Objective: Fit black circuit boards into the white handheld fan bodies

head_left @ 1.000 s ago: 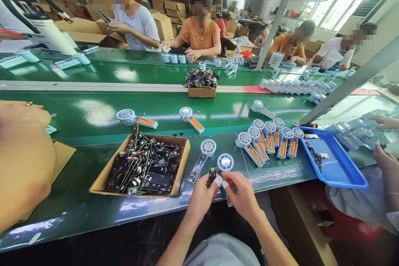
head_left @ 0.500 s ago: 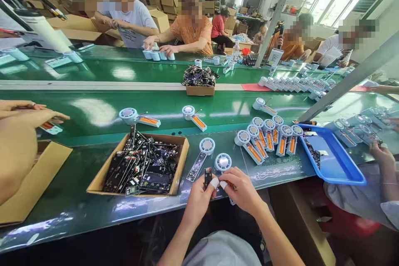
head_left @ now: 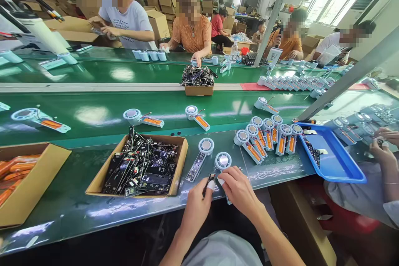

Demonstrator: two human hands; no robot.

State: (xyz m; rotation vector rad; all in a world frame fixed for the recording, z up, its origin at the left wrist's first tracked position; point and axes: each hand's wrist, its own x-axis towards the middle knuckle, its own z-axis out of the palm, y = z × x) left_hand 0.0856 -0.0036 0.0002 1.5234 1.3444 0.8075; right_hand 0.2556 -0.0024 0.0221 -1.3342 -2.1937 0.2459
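My left hand pinches a small black circuit board, white covering on its thumb tip. My right hand is close beside it, fingers drawn together over the handle of a light-blue handheld fan; what they pinch is hidden. That fan's round head faces up on the table, and its handle end shows below my fingers. Left of it lies another fan with a circuit board along its handle. A cardboard box full of black circuit boards stands farther left.
Several fans with orange batteries cluster right of my hands, before a blue tray. More fans lie on the green belt. A box of orange batteries is at left. A slanted metal post rises at right; co-workers sit around.
The circuit board in my left hand has tipped flatter, and my right fingers have shifted slightly. At left, a co-worker's arm has withdrawn, and a fan now lies on the belt there.
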